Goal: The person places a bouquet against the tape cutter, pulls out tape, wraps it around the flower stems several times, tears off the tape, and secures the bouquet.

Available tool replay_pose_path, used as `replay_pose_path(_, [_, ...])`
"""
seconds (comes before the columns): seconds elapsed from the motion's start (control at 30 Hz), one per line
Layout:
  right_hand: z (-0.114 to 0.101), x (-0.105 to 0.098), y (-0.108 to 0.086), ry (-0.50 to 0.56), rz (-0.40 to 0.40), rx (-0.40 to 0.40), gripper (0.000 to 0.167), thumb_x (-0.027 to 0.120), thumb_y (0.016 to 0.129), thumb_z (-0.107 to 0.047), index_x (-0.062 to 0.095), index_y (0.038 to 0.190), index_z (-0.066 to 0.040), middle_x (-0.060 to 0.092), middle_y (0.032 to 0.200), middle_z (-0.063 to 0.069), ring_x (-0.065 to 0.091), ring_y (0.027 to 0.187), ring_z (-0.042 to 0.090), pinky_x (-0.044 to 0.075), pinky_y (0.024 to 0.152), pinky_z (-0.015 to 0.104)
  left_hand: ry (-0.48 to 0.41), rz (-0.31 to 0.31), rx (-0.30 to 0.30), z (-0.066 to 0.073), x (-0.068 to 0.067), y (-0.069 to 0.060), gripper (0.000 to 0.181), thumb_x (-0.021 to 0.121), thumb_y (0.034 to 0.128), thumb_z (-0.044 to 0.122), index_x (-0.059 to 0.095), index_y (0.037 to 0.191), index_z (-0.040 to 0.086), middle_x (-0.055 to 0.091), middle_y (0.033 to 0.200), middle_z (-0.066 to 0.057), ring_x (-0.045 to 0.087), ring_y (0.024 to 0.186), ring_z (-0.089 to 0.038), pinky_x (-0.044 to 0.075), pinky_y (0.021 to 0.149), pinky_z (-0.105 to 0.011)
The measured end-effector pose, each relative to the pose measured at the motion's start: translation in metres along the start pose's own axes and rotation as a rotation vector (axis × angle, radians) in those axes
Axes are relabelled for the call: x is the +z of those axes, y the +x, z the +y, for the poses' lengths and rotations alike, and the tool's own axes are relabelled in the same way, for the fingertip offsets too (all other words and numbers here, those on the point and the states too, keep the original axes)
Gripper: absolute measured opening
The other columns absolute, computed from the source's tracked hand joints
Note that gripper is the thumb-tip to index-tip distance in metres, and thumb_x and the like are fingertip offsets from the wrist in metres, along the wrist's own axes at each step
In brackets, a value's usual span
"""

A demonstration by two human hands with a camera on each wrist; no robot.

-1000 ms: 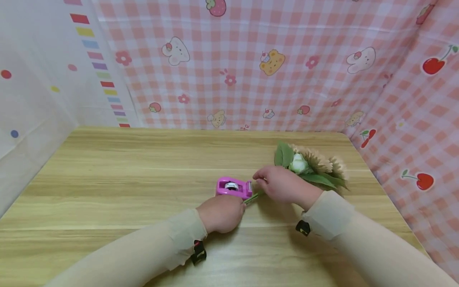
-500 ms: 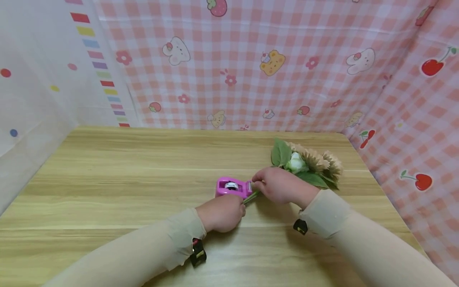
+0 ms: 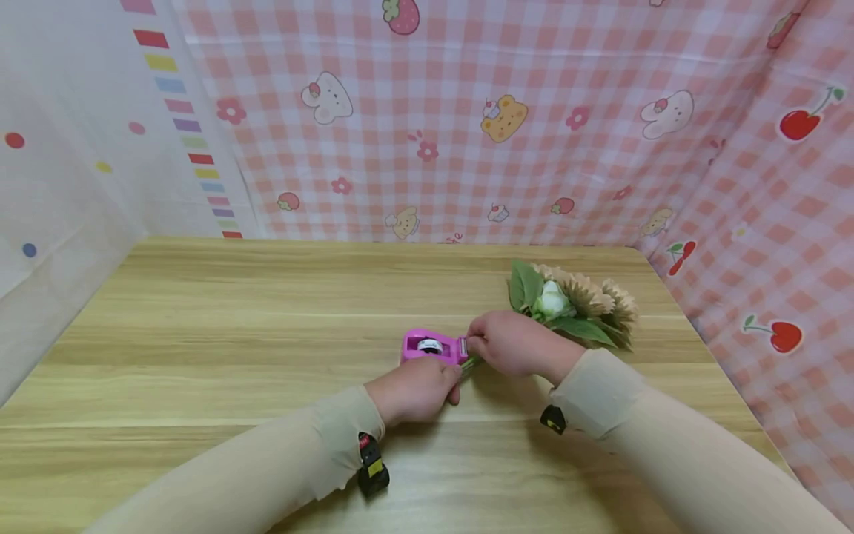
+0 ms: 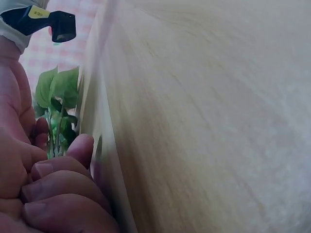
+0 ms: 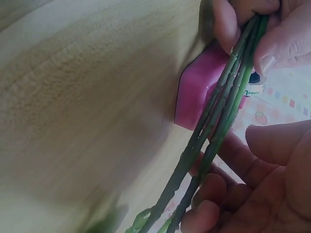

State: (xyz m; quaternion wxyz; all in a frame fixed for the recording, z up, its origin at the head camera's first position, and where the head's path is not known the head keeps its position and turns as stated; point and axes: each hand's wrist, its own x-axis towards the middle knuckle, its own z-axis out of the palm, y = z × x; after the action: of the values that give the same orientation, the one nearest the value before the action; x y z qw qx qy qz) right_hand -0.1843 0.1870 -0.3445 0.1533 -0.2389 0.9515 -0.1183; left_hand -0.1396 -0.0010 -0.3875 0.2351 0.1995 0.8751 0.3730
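A bunch of artificial flowers with peach blooms (image 3: 594, 297), a white bud (image 3: 552, 298) and green leaves (image 3: 582, 331) lies slanted at the right. My left hand (image 3: 416, 389) pinches the lower ends of its green stems (image 5: 221, 111) between thumb and fingers. Farther up, my right hand (image 3: 517, 343) has its fingers loosely curled about the stems, the thumb standing apart from them in the right wrist view. Just behind the stems sits a pink tape dispenser (image 3: 416, 341) with a small tape roll (image 3: 430, 345). My left hand partly hides the dispenser's front.
The wooden table (image 3: 233, 319) spreads out on all sides of the hands. A pink checked cloth (image 3: 427, 111) hangs behind it and along the right side. White dotted cloth (image 3: 67, 148) covers the left. Each wrist wears a small black camera (image 3: 372, 471).
The flower heads have shifted a little to the left with my right hand. My left hand has turned slightly, and its fingers have moved a bit up the stems. The dispenser stays put.
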Motion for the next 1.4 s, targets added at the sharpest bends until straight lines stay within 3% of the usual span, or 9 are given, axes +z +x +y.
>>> replay_pose_path(0.27, [-0.003, 0.0, 0.003, 0.034, 0.009, 0.071, 0.028, 0.056, 0.109, -0.029, 0.072, 0.092, -0.012, 0.068, 0.081, 0.0, 0.059, 0.072, 0.015, 0.052, 0.072, 0.034, -0.104, 0.017, -0.056, 0.0, 0.001, 0.0, 0.051, 0.036, 0.1142, 0.029, 0.072, 0.084, 0.012, 0.071, 0.102, -0.008, 0.056, 0.078, -0.017, 0.045, 0.076, -0.031])
replay_pose_path(0.43, [-0.007, 0.001, 0.002, 0.053, 0.025, 0.133, 0.029, 0.059, 0.108, -0.03, 0.069, 0.087, -0.013, 0.067, 0.078, 0.001, 0.058, 0.069, 0.016, 0.05, 0.067, 0.032, -0.248, -0.039, -0.127, 0.003, 0.006, 0.0, 0.046, 0.035, 0.1147, 0.03, 0.069, 0.09, 0.011, 0.054, 0.072, -0.001, 0.04, 0.051, -0.01, 0.033, 0.046, -0.025])
replay_pose_path(0.53, [-0.01, 0.001, 0.001, 0.064, 0.044, 0.159, 0.029, 0.061, 0.107, -0.029, 0.069, 0.085, -0.012, 0.067, 0.077, 0.002, 0.058, 0.068, 0.016, 0.049, 0.065, 0.031, -0.335, -0.04, -0.179, 0.005, 0.009, 0.0, 0.046, 0.035, 0.115, 0.03, 0.067, 0.091, 0.008, 0.042, 0.06, 0.004, 0.03, 0.042, -0.009, 0.025, 0.037, -0.025])
replay_pose_path(0.8, [-0.015, 0.002, -0.004, 0.034, 0.097, 0.21, 0.026, 0.063, 0.106, -0.028, 0.071, 0.088, -0.011, 0.066, 0.076, 0.002, 0.059, 0.067, 0.017, 0.052, 0.066, 0.033, -0.445, -0.034, -0.244, 0.01, 0.015, -0.001, 0.04, 0.037, 0.1142, 0.028, 0.063, 0.094, 0.005, 0.038, 0.056, 0.005, 0.029, 0.042, -0.009, 0.025, 0.037, -0.024])
replay_pose_path(1.17, [-0.019, 0.006, -0.011, 0.05, 0.101, 0.301, 0.026, 0.056, 0.108, -0.028, 0.072, 0.102, -0.008, 0.067, 0.079, 0.003, 0.06, 0.07, 0.019, 0.052, 0.068, 0.035, -0.551, -0.007, -0.27, 0.013, 0.016, 0.001, 0.039, 0.038, 0.1126, 0.028, 0.066, 0.098, 0.004, 0.039, 0.056, 0.006, 0.028, 0.041, -0.009, 0.024, 0.039, -0.024])
replay_pose_path(1.4, [-0.018, 0.011, -0.015, 0.134, 0.143, 0.314, 0.029, 0.056, 0.106, -0.025, 0.065, 0.082, -0.011, 0.061, 0.07, 0.003, 0.055, 0.065, 0.018, 0.045, 0.061, 0.031, -0.679, -0.029, -0.311, 0.013, 0.015, 0.001, 0.053, 0.032, 0.1142, 0.04, 0.068, 0.104, 0.002, 0.04, 0.059, 0.006, 0.03, 0.044, -0.007, 0.024, 0.039, -0.023])
